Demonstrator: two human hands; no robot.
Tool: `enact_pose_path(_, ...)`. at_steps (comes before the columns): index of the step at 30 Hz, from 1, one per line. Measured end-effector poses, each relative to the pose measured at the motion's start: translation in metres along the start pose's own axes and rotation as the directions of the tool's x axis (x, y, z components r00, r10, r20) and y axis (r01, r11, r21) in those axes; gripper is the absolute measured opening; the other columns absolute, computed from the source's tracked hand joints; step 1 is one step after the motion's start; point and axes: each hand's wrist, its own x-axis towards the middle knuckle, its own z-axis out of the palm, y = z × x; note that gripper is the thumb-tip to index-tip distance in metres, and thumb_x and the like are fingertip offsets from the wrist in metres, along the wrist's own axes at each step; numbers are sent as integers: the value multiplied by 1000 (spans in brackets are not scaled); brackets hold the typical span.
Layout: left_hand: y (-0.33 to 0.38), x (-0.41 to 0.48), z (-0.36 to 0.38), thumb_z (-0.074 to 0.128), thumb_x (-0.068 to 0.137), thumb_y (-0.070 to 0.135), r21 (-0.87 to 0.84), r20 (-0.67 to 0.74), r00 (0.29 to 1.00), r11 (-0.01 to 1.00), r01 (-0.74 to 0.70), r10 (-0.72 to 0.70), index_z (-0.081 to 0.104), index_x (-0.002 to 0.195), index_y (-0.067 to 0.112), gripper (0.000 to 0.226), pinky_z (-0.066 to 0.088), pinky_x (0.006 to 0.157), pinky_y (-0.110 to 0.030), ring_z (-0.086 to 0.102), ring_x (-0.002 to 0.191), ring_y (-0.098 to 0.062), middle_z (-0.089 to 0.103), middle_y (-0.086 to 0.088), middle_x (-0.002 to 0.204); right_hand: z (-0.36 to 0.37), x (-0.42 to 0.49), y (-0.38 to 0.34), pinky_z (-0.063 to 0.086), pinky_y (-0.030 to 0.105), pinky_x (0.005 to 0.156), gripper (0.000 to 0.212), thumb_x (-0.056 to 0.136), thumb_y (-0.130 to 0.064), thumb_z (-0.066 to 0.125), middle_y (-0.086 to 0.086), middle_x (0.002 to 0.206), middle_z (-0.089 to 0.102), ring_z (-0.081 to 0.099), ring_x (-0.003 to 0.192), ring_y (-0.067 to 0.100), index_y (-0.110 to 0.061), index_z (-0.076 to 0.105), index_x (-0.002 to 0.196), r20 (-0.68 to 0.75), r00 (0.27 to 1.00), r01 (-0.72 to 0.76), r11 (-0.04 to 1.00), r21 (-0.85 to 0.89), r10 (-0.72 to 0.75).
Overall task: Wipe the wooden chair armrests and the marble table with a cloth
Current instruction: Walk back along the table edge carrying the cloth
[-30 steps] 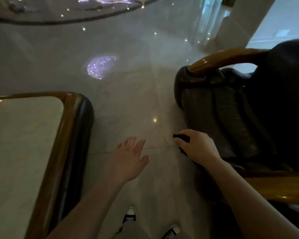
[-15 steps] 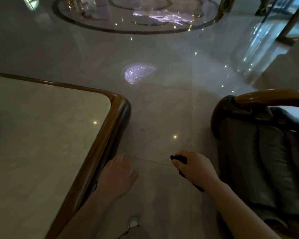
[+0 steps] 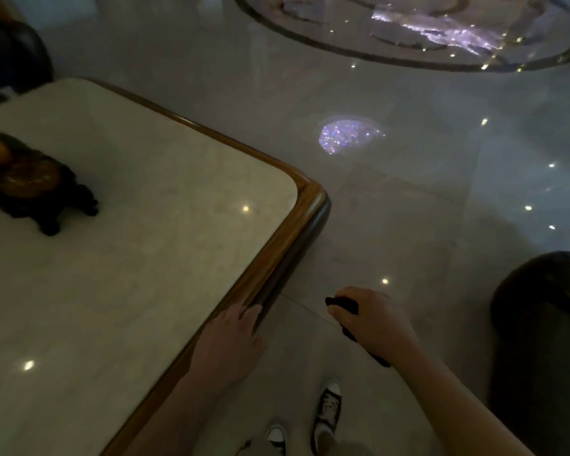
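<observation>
While person stands between table and chair, right hand [image 3: 375,324] closes around dark cloth [image 3: 343,305], bunched, ends poking out past fingers and below wrist, held over floor just beside table. Left hand [image 3: 231,343] lies flat, fingers spread, empty, touching wooden rim [image 3: 277,255] of marble table [image 3: 129,258]. Dark carved ornament [image 3: 30,189] stands farther along tabletop. Dark chair [image 3: 540,324] at right edge. Glossy floor [image 3: 408,209] beyond.

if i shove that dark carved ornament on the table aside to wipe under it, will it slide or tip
The ornament sits low and wide on short dark feet, so it would probably slide rather than tip. The polished marble table likely offers little friction. Its carved feet look delicate, so lifting it may be safer.
</observation>
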Motion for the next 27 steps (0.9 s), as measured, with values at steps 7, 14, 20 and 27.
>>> enact_pose_path(7,-8,32,-1,40,95,50,-29,-76,978,981,194,-195,29,149,33,58,42,97,-33,48,122,-19,43,4,139,0,80,-10,40,20,53,23,95,-42,60,-7,63,64,60,63,0,-30,64,75,153,976,146,987,72,-155)
enact_pose_path(14,-10,56,3,41,93,52,-115,-100,924,927,357,-368,31,148,34,58,42,96,-34,49,122,-21,44,3,139,-3,150,-24,54,29,67,20,96,-44,58,-12,73,66,63,66,4,-30,69,104,296,914,284,959,18,-277)
enact_pose_path(20,-29,66,9,40,94,51,-131,-86,891,891,434,-447,29,148,33,58,42,95,-33,49,121,-19,44,3,139,16,184,-38,51,25,68,26,96,-52,55,-19,84,63,60,74,0,-36,65,113,370,873,359,932,-44,-318)
enact_pose_path(27,-81,83,15,40,93,50,-155,-59,885,880,450,-463,32,146,32,56,42,96,-34,49,121,-20,45,2,139,66,216,-66,56,32,75,32,95,-54,55,-13,99,67,63,80,6,-35,64,120,433,855,337,940,-45,-285)
